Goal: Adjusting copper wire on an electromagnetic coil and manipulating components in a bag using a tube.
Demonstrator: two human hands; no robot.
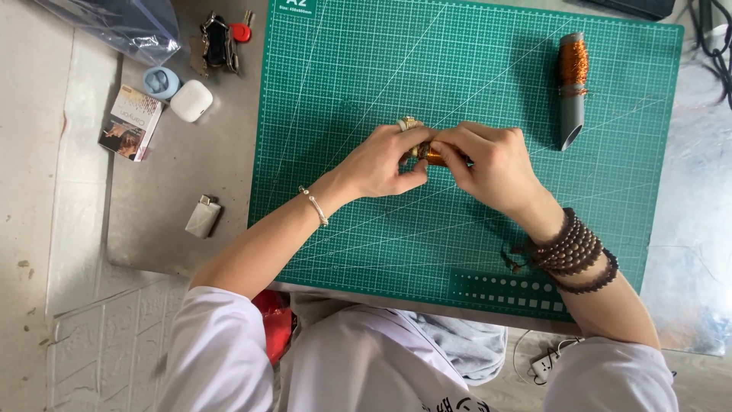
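Nearest you: white sleeves, lap, then front edge of green cutting mat (473, 252) on the grey tabletop (183, 175).

Your R wrist carries stacked brown bead bracelets (572, 252); L wrist a thin silver bracelet (314, 206).

Mid-mat: both hands meet. Left hand (381, 162) and right hand (488, 164) are each closed in a fingertip pinch on a small copper-coloured coil piece (431, 156), held just above the mat. Most of it hidden by fingers. Long axis appears to run roughly L–R across the mat, between the two pinches; which end points where, can't tell. A pale ring-like bit (408, 123) shows at L knuckles, detail unclear.

Further out, R side of mat: grey tube wound with copper wire (572, 88), lying flat, long axis near-to-far, open end toward you. Well apart from hands.

Off mat, L: small grey lighter-like block (203, 216), small printed box (131, 122), white earbud case (191, 101), pale blue case (161, 82), keys w/ red tag (223, 40), clear plastic bag (126, 27).
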